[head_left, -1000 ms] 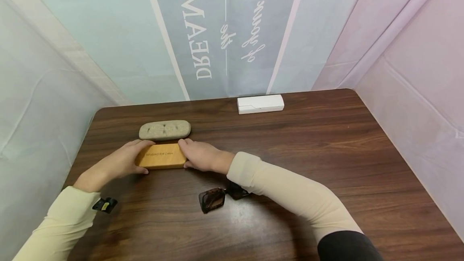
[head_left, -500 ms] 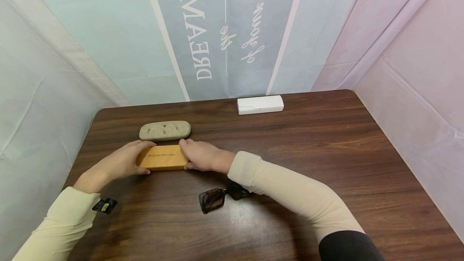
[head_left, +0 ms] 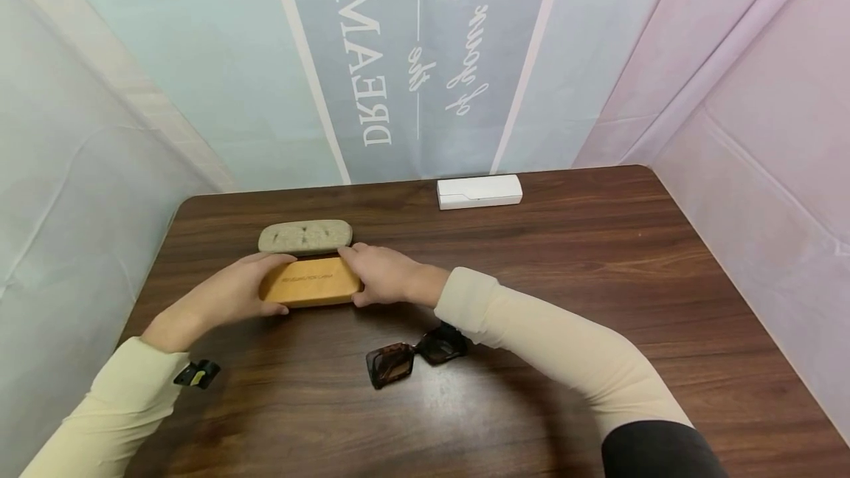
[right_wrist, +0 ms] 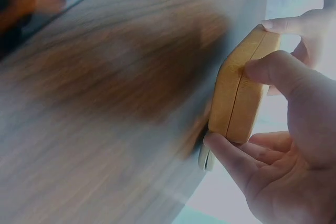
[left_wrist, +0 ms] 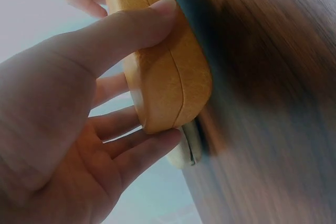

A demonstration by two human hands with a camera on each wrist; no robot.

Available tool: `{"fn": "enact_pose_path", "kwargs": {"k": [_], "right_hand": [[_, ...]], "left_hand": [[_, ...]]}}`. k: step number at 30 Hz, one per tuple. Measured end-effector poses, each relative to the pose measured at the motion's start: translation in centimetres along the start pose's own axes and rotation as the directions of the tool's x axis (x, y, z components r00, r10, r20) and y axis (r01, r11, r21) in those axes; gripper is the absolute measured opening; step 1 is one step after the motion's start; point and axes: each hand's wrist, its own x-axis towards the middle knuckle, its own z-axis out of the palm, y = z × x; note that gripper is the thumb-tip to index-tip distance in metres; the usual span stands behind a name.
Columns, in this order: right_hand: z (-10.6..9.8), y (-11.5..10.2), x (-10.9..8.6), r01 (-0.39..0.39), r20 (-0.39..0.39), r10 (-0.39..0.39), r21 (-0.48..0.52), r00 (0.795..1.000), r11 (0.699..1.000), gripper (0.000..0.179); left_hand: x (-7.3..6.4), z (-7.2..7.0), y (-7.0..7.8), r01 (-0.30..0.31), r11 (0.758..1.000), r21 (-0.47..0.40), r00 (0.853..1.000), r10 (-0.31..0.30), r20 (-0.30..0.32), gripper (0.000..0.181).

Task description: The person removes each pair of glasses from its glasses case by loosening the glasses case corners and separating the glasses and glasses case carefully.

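A yellow glasses case (head_left: 312, 282) with small lettering on its lid lies lengthwise between my two hands. My left hand (head_left: 229, 292) grips its left end, thumb on the near side and fingers on the far side. At the opposite end my right hand (head_left: 385, 276) holds it the same way. The left wrist view shows a seam running round the closed yellow case (left_wrist: 173, 85). Whether its underside touches the table cannot be told. Right behind it is a grey-green fabric glasses case (head_left: 305, 237). Dark tortoiseshell sunglasses (head_left: 392, 364) lie nearer to me, beside my right sleeve.
On the dark wooden table (head_left: 598, 242), a white oblong case (head_left: 479, 192) sits at the back edge. Printed cloth hangs behind the table, and pale cloth walls stand at both sides. A small black device (head_left: 197, 373) is on my left wrist.
Both hands have shifted the yellow case a little to the right and away from me, closer to the grey-green case. My right sleeve now covers less of the sunglasses.
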Motion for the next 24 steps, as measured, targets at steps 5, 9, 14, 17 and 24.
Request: {"fn": "enact_pose_path", "kwargs": {"k": [5, 9, 14, 17, 24], "right_hand": [[-0.6, 0.8, -0.9, -0.012, -0.002, 0.012, 0.014, 1.0, 1.0, 0.086], [-1.0, 1.5, -1.7, -0.005, -0.022, 0.006, 0.027, 1.0, 1.0, 0.083], [-1.3, 2.4, -2.6, -0.003, -0.032, 0.005, 0.047, 0.999, 0.999, 0.081], [-1.4, 2.9, -3.1, -0.007, -0.034, 0.01, 0.073, 0.999, 0.997, 0.081], [-1.8, 4.2, -4.0, -0.005, -0.053, 0.009, 0.076, 0.999, 0.997, 0.081]], "left_hand": [[0.5, -0.3, 1.0, -0.005, 1.0, 0.01, 1.0, 0.005, -0.005, 0.082], [1.0, -0.4, 1.7, -0.014, 1.0, 0.016, 1.0, 0.014, -0.006, 0.082], [1.7, -0.4, 2.5, -0.032, 0.999, 0.012, 0.999, 0.032, -0.016, 0.083], [2.1, -0.4, 3.0, -0.037, 0.999, 0.009, 0.999, 0.037, -0.018, 0.083], [3.1, -0.3, 4.1, -0.06, 0.998, 0.018, 0.998, 0.06, -0.036, 0.083]]}}
